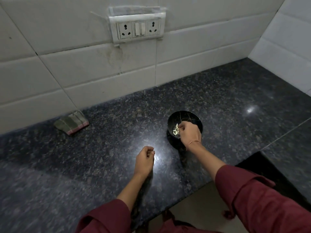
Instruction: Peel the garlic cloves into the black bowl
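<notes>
Head view: right hand (189, 134) in black bowl (185, 115) at garlic cloves (175, 130), grip unclear; left hand (144, 160) curled closed, nothing visible.

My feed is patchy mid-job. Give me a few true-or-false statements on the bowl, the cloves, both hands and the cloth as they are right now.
1. The right hand is over the black bowl. True.
2. The black bowl is empty. False: pale garlic cloves lie inside it.
3. The left hand grips the bowl's rim. False: it is apart from the bowl, over the counter, with its fingers curled.
4. A folded cloth lies on the counter by the wall, left of the bowl. True.
5. A plug sits in the wall socket panel. False: both sockets are free.
</notes>
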